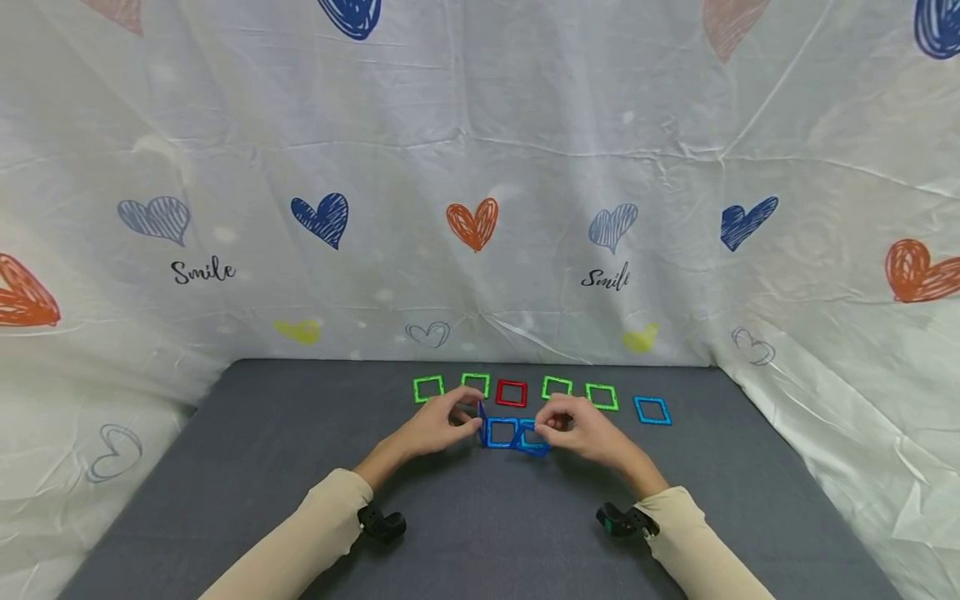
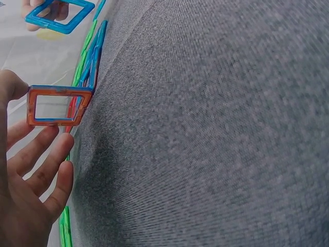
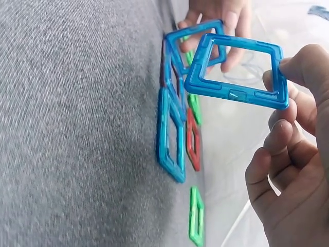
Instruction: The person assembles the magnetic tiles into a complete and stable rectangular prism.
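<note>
My left hand (image 1: 438,423) holds a blue square magnetic tile (image 1: 482,423) upright between thumb and fingers. That tile stands along the left side of a flat blue tile (image 1: 502,446). In the left wrist view its frame (image 2: 59,90) looks partly orange. A second flat blue tile (image 3: 163,123) lies to the right of the first, edge to edge. My right hand (image 1: 587,431) pinches another blue square tile (image 3: 236,95) by one side, thumb against fingers. The held tile hangs tilted over the right flat tile and partly covers it in the head view.
Behind the hands, a row of tiles lies on the grey cloth-covered table (image 1: 495,533): several green ones (image 1: 602,407), a red one (image 1: 512,405) and, at the right end, a blue one (image 1: 654,422). A white curtain (image 1: 525,300) with printed hearts hangs at the back.
</note>
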Demonstrator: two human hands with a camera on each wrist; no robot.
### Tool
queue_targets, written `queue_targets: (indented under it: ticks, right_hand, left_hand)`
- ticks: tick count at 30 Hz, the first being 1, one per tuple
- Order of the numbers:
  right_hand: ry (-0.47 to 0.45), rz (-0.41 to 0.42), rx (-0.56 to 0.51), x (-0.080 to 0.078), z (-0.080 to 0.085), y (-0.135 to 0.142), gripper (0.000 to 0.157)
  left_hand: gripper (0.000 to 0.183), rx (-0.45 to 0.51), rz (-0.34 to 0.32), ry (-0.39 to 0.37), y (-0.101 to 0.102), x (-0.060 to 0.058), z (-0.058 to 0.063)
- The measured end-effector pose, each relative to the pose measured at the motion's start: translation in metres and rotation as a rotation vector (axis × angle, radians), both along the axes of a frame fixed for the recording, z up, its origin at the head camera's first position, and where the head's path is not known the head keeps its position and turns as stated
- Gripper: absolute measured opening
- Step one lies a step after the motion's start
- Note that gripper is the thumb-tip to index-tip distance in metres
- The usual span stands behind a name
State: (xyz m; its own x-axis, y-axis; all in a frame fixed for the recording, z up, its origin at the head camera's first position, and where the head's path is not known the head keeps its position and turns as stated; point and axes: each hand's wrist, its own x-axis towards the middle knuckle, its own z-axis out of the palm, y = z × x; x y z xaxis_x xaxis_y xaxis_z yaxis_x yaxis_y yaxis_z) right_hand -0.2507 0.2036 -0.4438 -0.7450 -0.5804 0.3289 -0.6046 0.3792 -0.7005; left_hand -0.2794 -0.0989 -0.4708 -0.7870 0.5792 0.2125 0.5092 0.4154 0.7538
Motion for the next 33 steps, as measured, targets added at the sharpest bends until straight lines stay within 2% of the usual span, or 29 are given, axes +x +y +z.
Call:
queue_targets:
  ticks: [8, 20, 33]
  right_hand:
    - [0.023, 0.014, 0.020, 0.000, 0.000, -0.009, 0.006]
    - [0.004, 0.042, 0.022, 0.000, -0.002, -0.017, 0.006]
    - [-0.117, 0.041, 0.033, 0.000, -0.001, -0.019, 0.006]
  left_hand:
    - [0.041, -0.006, 0.003, 0.007, 0.001, 0.000, 0.001]
    - [0.042, -0.010, 0.004, -0.004, 0.001, -0.001, 0.001]
    - [0.042, -0.004, -0.002, -0.002, 0.001, 0.000, 0.001]
